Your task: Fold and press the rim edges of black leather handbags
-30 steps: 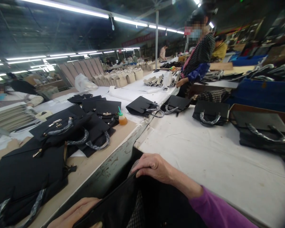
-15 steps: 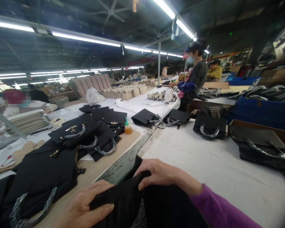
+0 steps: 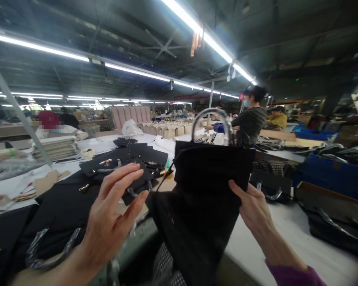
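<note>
A black handbag (image 3: 205,186) with a plastic-wrapped handle stands raised in front of me, above the gap between two tables. My right hand (image 3: 252,208) grips its right side, thumb on the front panel. My left hand (image 3: 111,216) hovers to the left of the bag with its fingers spread, touching nothing. Below the bag a checked lining shows.
Several black handbags (image 3: 128,161) with gold clasps lie on the left table (image 3: 14,184), beside a small orange glue bottle. More bags lie on the white table (image 3: 286,234) at right, near a blue crate (image 3: 337,174). A person in a striped top (image 3: 250,121) works further back.
The bag has been lifted from low between the tables up to eye level. My left hand has let go of it and spread open; my right hand shifted to its side.
</note>
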A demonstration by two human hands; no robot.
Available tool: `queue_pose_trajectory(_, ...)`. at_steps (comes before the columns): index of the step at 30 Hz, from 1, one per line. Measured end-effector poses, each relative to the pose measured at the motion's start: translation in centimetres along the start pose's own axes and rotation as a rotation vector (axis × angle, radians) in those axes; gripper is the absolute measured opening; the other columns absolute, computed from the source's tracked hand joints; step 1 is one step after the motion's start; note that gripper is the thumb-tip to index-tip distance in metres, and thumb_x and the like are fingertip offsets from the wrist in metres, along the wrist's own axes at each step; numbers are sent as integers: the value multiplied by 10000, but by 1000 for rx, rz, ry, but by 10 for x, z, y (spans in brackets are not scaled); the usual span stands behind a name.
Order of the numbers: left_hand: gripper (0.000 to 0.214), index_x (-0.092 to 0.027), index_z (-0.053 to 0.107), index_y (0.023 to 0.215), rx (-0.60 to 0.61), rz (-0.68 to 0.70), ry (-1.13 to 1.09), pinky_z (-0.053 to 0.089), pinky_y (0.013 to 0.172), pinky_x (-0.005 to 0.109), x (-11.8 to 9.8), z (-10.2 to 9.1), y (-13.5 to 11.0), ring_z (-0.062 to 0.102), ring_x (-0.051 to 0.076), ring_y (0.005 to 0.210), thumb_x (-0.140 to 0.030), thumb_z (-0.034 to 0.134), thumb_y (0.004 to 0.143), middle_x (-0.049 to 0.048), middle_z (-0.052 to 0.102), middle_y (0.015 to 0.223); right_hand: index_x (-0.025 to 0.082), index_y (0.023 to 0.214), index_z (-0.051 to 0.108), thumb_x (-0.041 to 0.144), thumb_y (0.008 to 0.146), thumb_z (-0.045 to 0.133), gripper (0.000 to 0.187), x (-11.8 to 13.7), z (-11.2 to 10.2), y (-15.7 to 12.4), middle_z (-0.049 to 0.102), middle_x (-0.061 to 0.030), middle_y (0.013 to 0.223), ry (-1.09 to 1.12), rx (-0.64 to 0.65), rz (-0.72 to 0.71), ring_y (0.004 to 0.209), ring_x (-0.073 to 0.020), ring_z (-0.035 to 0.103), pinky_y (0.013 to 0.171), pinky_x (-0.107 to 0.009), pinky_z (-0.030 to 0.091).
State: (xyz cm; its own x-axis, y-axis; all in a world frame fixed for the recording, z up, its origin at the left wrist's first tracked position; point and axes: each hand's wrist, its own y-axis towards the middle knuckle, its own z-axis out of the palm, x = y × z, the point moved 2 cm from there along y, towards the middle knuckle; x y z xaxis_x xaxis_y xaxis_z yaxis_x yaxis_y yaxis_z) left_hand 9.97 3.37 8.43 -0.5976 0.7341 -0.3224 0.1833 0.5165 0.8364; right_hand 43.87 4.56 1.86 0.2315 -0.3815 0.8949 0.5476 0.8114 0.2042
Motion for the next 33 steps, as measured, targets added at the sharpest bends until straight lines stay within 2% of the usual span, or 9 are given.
queue_pose_trajectory(4, 710, -239, 351, 1482, 474, -641, -371, 334, 1150, 511, 31, 31, -47, 420, 307, 1375, -477, 642, 879, 113, 416, 1524, 190, 1069, 736, 334, 640, 881, 475, -41, -25, -41, 776, -35, 999, 176, -269, 16, 937, -195, 716, 884, -297, 575)
queue_pose_trajectory(7, 869, -196, 376, 1473, 739, -909, -730, 368, 1135, 446, 39, 49, -77, 446, 306, 1368, -444, 787, 748, 145, 446, 1511, 210, 1172, 692, 328, 683, 856, 529, -80, -38, -77, 769, -21, 1039, 199, -348, 27, 996, -174, 704, 926, -268, 555)
queue_pose_trajectory(10, 690, -213, 513, 1379, 785, -1177, -1063, 515, 967, 418, 40, 61, -96, 582, 309, 1240, -542, 682, 797, 126, 592, 1383, 222, 1244, 650, 341, 735, 816, 548, -111, -44, -110, 764, -25, 1062, 167, -356, 80, 968, -188, 716, 909, -303, 574)
queue_pose_trajectory(13, 638, -203, 655, 1210, 682, -1393, -1107, 585, 745, 379, 40, 68, -107, 699, 302, 1032, -697, 439, 871, 116, 719, 1173, 222, 1253, 641, 382, 767, 784, 532, -128, -43, -135, 771, -38, 1032, 147, -336, 149, 913, -213, 731, 849, -342, 606)
queue_pose_trajectory(17, 650, -154, 723, 1059, 635, -1425, -1030, 565, 648, 331, 42, 62, -107, 740, 245, 850, -628, 291, 959, 55, 767, 854, 222, 1120, 691, 350, 716, 830, 446, -139, -48, -152, 778, 5, 864, 115, -360, 235, 663, -160, 711, 518, -215, 577)
queue_pose_trajectory(21, 390, -176, 692, 1146, 683, -1412, -1184, 571, 794, 314, 42, 49, -106, 728, 238, 940, -439, 673, 858, 60, 773, 993, 231, 953, 704, 292, 632, 890, 376, -145, -52, -164, 706, 90, 629, 158, -407, 300, 330, -46, 461, 264, -140, 317)
queue_pose_trajectory(25, 412, -144, 700, 1046, 643, -1574, -1170, 596, 748, 381, 40, 57, -127, 725, 264, 842, -442, 771, 770, 106, 769, 938, 220, 1021, 712, 334, 659, 867, 410, -147, -42, -174, 740, 42, 702, 109, -340, 297, 476, -121, 618, 403, -199, 501)
queue_pose_trajectory(29, 364, -155, 674, 916, 406, -1620, -959, 576, 667, 337, 46, 71, -148, 704, 243, 780, -457, 781, 743, 64, 734, 820, 242, 1175, 670, 416, 739, 799, 487, -156, -44, -178, 774, -14, 816, 93, -237, 329, 721, -226, 731, 623, -325, 616)
queue_pose_trajectory(33, 250, -184, 729, 894, 425, -1372, -544, 546, 795, 284, 46, 55, -125, 667, 258, 1011, -408, 711, 785, 62, 724, 1053, 250, 1159, 671, 443, 677, 847, 548, -171, -82, -172, 757, -4, 756, 113, -232, 317, 705, -224, 730, 651, -337, 620)
